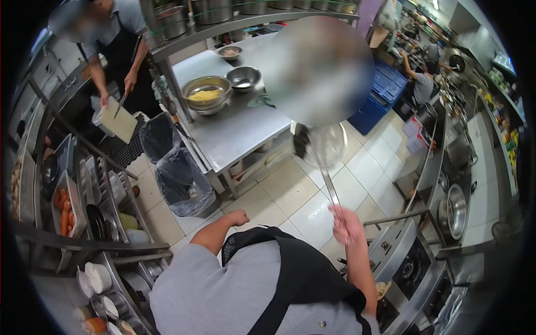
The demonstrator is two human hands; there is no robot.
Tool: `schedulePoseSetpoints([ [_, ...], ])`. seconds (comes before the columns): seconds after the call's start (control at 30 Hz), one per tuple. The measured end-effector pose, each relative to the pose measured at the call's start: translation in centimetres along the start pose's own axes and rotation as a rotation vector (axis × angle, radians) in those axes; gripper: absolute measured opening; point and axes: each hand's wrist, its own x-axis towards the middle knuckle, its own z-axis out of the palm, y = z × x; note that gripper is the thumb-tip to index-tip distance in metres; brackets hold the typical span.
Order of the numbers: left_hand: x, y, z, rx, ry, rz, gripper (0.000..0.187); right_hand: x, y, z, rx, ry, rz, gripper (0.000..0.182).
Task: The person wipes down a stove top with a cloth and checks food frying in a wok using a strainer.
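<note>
Holding: right hand (345,220) grips the long handle of a strainer ladle (325,146), its round bowl raised above the floor tiles, just off the near corner of the steel tabletop (234,134).
Left hand: left hand (239,216) is curled into a loose fist, holding nothing, hanging over the floor near the bin (181,184).
Risk: a swing of the raised bowl could, I judge, clip the tabletop corner or drip onto the tiles, making them slippery.
Stove: burners (410,268) sit close beside the right forearm; a burn seems possible.
Around: bowl of yellow food (205,94) and an empty bowl (243,77) sit toward the tabletop's far edge.
Obstacles: black-lined bin crowds the tabletop's left edge; another person (120,50) works at a cutting board (119,120) beyond it.
</note>
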Motion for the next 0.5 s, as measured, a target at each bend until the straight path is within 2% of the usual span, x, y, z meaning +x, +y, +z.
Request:
schedulePoseSetpoints([
  [0.03,-1.0,-1.1,-0.5,-0.009,0.009,-0.011,0.036,3.5,-2.2,2.6,-0.107,0.015,0.021,0.031],
  [0.1,-3.4,-3.5,-1.8,-0.139,-0.112,-0.307,0.033,9.8,-6.0,8.5,-0.202,-0.054,-0.015,0.026],
  [0.17,-3.2,-11.5,1.4,0.034,-0.095,-0.069,0.029,14.2,-9.3,15.2,-0.349,-0.076,-0.037,0.022],
  [0.23,-5.5,-15.4,3.1,-0.137,-0.097,-0.269,0.025,18.8,-10.8,19.8,-0.44,-0.05,-0.02,0.019],
  [0.3,-9.1,-15.4,2.4,-0.175,-0.201,-0.35,0.02,23.0,-9.6,23.8,-0.45,0.08,-0.179,0.019],
  [0.33,-9.9,-16.6,3.6,-0.187,-0.234,-0.385,0.025,24.9,-8.7,24.4,-0.454,0.072,-0.174,0.019],
  [0.4,-11.9,-18.0,5.3,-0.012,-0.259,-0.182,0.032,27.7,-7.2,25.4,-0.802,0.065,-0.37,0.022],
  [0.43,-12.2,-17.9,5.7,-0.022,-0.255,-0.185,0.032,27.8,-6.6,26.2,-0.887,0.132,-0.363,0.02],
  [0.47,-12.7,-17.5,6.5,-0.217,-0.271,-0.341,0.037,29.1,-5.6,25.8,-0.894,0.125,-0.358,0.02],
  [0.5,-13.1,-16.5,6.8,-0.414,-0.285,-0.495,0.042,31.5,-4.2,24.6,-1.01,0.158,-0.517,0.018],
])
